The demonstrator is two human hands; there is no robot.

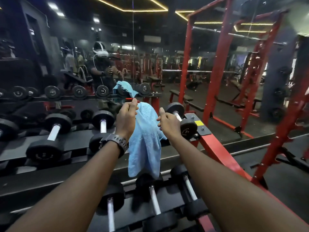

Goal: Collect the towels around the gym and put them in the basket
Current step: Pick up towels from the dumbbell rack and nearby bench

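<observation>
A light blue towel (145,139) hangs in front of me over the dumbbell rack (78,143). My left hand (126,117) pinches its top corner and lifts it. My right hand (168,123) grips the towel's right edge, thumb up. The towel's lower end drapes down onto a dumbbell on the lower tier. Its reflection (124,88) shows in the wall mirror behind the rack. No basket is in view.
Black dumbbells (50,133) fill two tiers of the rack, whose red frame (215,148) runs down to the right. A mirror (83,56) covers the wall ahead. A red power rack (284,101) stands at the right on dark floor.
</observation>
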